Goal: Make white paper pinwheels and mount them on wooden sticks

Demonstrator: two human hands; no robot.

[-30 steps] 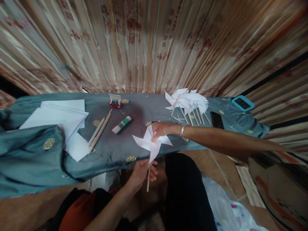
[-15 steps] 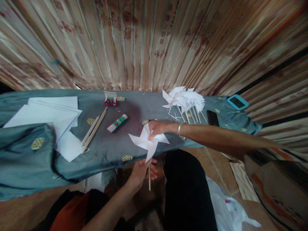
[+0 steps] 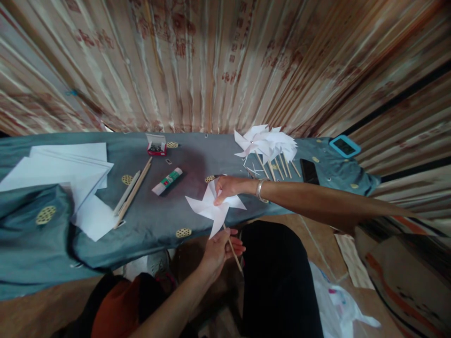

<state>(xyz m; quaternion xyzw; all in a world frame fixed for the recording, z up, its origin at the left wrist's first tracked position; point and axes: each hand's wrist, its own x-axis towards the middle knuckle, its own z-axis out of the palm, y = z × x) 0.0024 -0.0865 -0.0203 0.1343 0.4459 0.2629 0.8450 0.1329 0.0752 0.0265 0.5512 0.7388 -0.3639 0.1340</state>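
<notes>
A white paper pinwheel (image 3: 219, 217) lies over the front part of the cloth-covered table. My right hand (image 3: 227, 188) presses on its centre, thumb down and fingers closed on the paper. Below the table's front edge, my left hand (image 3: 221, 246) pinches a thin wooden stick (image 3: 234, 254), which slants down to the right. The stick's upper end runs up behind the pinwheel; whether it is joined there is hidden. Finished-looking pinwheels (image 3: 266, 142) with sticks lie in a pile at the back right.
Left of my hands lie a glue stick (image 3: 167, 181), wooden sticks (image 3: 133, 193), an open red box of small dark pieces (image 3: 157, 148) and white paper sheets (image 3: 70, 162). At right are a black phone (image 3: 309, 172) and a blue-framed device (image 3: 344, 146). A plastic bag (image 3: 338, 300) rests on the floor.
The stick has swung from nearly vertical to a slant, its lower end moving right. My left hand has shifted slightly right. My right hand stays on the pinwheel's centre.
</notes>
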